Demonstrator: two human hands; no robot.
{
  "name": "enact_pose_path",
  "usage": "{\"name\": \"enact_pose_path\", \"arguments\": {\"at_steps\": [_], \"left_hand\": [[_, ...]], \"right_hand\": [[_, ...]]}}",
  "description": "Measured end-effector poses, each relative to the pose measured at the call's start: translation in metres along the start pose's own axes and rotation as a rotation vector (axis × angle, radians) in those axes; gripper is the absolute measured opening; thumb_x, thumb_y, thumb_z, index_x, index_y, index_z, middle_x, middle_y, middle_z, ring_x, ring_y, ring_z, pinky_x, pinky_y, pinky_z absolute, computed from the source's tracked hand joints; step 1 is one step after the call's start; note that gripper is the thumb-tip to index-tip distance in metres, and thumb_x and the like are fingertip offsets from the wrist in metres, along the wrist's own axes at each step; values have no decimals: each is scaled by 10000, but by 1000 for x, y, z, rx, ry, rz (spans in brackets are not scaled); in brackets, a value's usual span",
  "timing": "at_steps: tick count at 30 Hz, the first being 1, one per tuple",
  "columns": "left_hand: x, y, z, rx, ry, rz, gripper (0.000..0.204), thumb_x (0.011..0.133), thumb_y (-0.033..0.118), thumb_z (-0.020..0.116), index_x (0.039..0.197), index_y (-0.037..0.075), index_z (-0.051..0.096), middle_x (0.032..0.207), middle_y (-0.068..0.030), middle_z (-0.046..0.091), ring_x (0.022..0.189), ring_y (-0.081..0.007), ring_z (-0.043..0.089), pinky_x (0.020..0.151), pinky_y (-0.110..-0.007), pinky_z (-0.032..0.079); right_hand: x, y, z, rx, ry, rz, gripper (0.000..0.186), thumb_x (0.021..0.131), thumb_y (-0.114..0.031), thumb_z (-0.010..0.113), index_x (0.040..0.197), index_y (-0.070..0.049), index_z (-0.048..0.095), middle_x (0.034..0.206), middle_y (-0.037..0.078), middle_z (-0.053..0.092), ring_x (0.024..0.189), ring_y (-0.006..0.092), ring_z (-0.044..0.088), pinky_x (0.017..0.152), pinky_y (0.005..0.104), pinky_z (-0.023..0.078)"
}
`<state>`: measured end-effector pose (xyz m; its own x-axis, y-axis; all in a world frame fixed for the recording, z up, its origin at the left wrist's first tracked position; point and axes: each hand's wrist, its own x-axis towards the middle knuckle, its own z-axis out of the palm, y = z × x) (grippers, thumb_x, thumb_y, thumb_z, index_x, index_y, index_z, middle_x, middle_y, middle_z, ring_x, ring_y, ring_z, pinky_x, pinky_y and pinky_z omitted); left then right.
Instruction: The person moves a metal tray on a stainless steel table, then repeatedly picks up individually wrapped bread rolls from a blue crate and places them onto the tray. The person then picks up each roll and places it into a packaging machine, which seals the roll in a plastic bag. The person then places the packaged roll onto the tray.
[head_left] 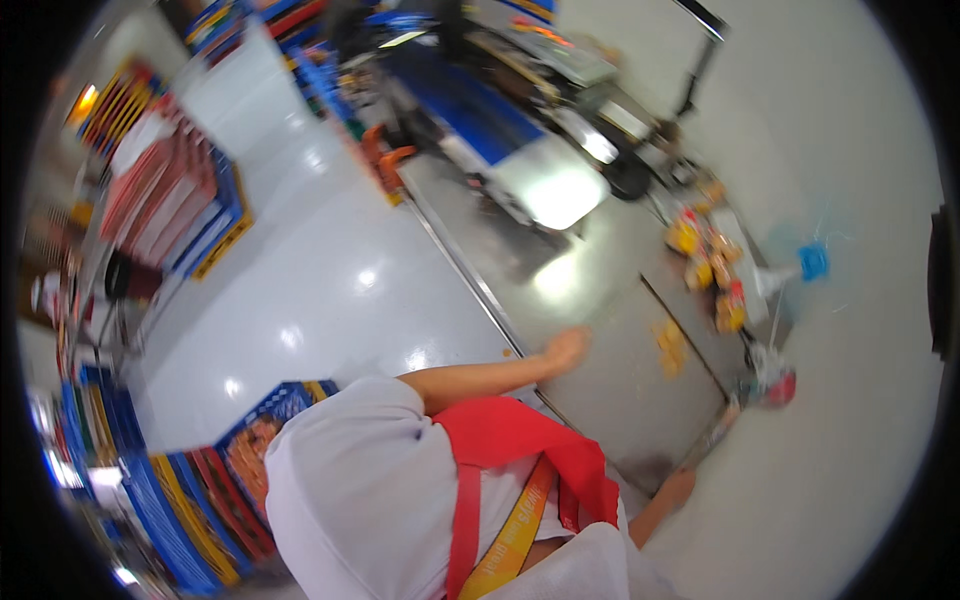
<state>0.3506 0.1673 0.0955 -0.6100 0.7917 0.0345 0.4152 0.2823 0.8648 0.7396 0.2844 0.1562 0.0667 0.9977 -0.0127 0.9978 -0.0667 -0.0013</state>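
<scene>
Beside glossy floor (300, 270) — hands (568, 349), grey worktop (595, 405)

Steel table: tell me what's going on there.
A person is at the steel table. The left hand is over it, blurred, with nothing clearly in its grip. The right hand is near the edge on the wall side, its grip unclear. Small yellowish pieces lie on top, with yellow-and-red packages near the wall.
</scene>
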Motion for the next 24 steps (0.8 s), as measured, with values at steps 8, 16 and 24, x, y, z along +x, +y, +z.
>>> {"name": "enact_pose_path", "arguments": {"at_steps": [8, 16, 24], "left_hand": [[-62, -25, -58, -95, -34, -298, 275, 888, 216, 427, 928, -15, 571, 939, -256, 603, 897, -415, 579, 779, -488, 445], [-117, -12, -185, -149, 3, -36, 322, 909, 251, 421, 916, -39, 562, 942, -260, 601, 923, -421, 570, 789, -502, 435], [-148, -31, -385, -369, 108, -53, 374, 921, 302, 419, 939, -32, 589, 947, -247, 590, 936, -390, 555, 810, -448, 423]], "right_hand": [[-48, -5, 52, -82, -13, -100, 423, 901, -275, 528, 1224, -2, 511, 1250, 175, 506, 1106, 311, 513, 906, 425, 420], [-141, -16, -60, 269, -9, -227, 429, 905, -292, 530, 1225, -7, 512, 1229, 158, 525, 1097, 301, 519, 913, 413, 418], [-217, -140, -215, 817, -66, -399, 435, 909, -309, 531, 1226, -11, 513, 1208, 141, 545, 1088, 292, 525, 920, 402, 415]]}}
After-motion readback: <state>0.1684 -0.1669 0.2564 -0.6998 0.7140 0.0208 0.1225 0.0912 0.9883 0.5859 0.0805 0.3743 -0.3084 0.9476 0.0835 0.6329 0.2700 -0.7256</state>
